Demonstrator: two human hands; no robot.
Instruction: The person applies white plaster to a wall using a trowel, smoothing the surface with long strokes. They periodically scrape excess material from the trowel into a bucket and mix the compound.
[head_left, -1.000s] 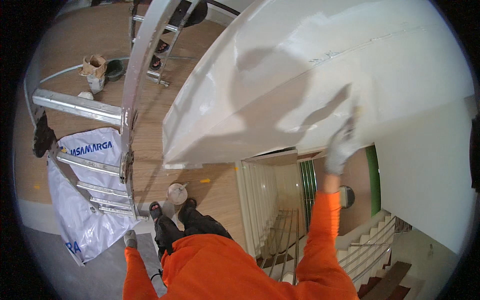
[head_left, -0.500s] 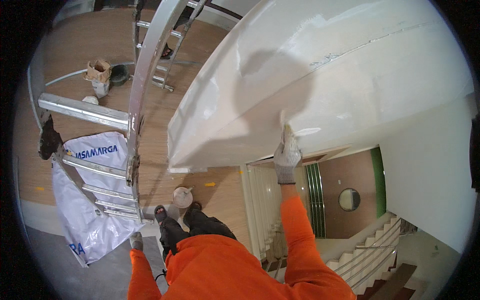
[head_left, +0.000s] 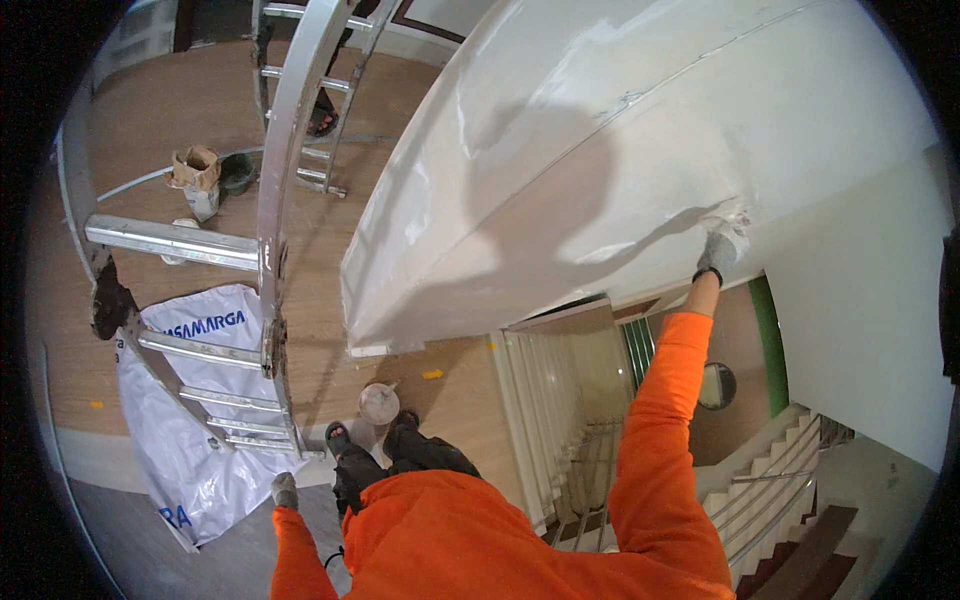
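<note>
Panel (head_left: pixel 660 150), broad, white and slanting, spreads in front of a person (head_left: pixel 440 530) in orange sleeves (head_left: pixel 658 410), whose shadow (head_left: pixel 545 170) falls across it. The gloved right hand (head_left: pixel 728 235) reaches out at arm's length to its right-hand part, seemingly touching; from here I cannot tell how far its fingers are spread or whether it grips anything. The gloved left hand (head_left: pixel 285 491) hangs low, near a ladder (head_left: pixel 175 240) and a plastic sheet (head_left: pixel 215 510); its fingers are too small to read, and I see nothing in it. The panel looks stiff and fixed, too big to lift. Its patchy coating (head_left: pixel 414 223) is probably soft and slippery if damp, so light, flat pressure should suit it; the lower left edge (head_left: pixel 372 350) seems the likeliest handhold.
</note>
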